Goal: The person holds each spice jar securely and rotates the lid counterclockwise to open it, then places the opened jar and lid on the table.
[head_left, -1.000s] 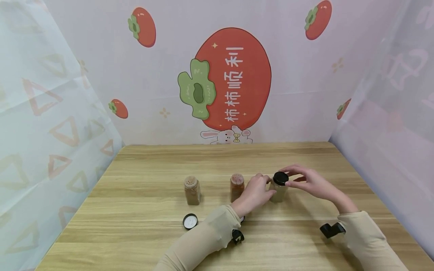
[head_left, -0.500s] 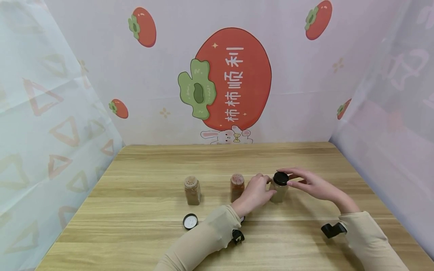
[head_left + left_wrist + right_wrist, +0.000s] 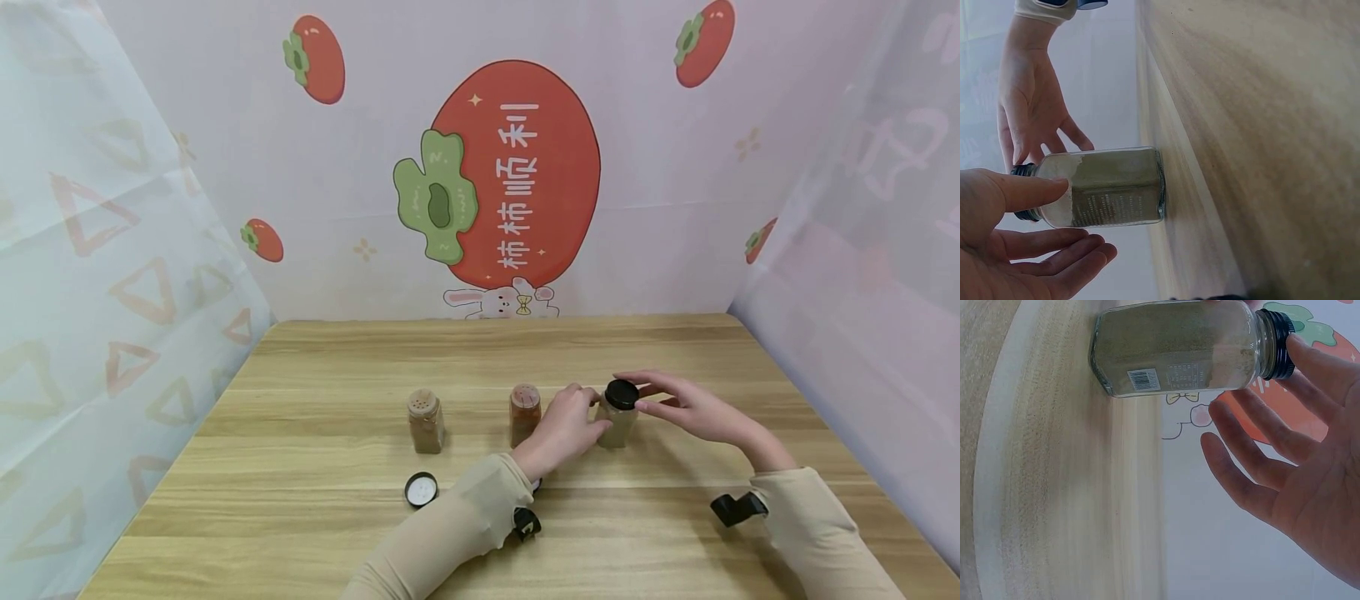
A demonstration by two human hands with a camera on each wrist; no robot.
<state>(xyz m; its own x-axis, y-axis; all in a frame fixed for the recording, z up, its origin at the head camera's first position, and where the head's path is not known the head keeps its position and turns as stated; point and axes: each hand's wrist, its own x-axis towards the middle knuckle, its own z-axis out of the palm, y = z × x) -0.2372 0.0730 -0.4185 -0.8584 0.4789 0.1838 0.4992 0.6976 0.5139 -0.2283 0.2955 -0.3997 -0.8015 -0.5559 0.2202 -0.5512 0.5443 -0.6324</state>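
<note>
A square glass spice jar [image 3: 617, 430] of greenish-grey powder stands upright on the table, its black screw lid [image 3: 622, 395] on top. My left hand [image 3: 567, 423] holds the jar from the left, thumb along the near side of the glass and fingers at the far side. From the right, my right hand [image 3: 693, 407] pinches the lid between thumb and forefinger. In the right wrist view its other fingers [image 3: 1241, 481] spread away from the glass, and a barcode label [image 3: 1143, 379] shows on the jar.
Left of my hands stand two more jars with perforated shaker tops, one reddish [image 3: 525, 414], one brown [image 3: 426, 423]. A black lid [image 3: 421, 490] lies white inside up before the brown jar. Another lid [image 3: 536, 484] is mostly hidden by my left sleeve.
My right hand's fingers have shifted slightly round the lid, toward the near right. The left hand and the jar have stayed in place.
</note>
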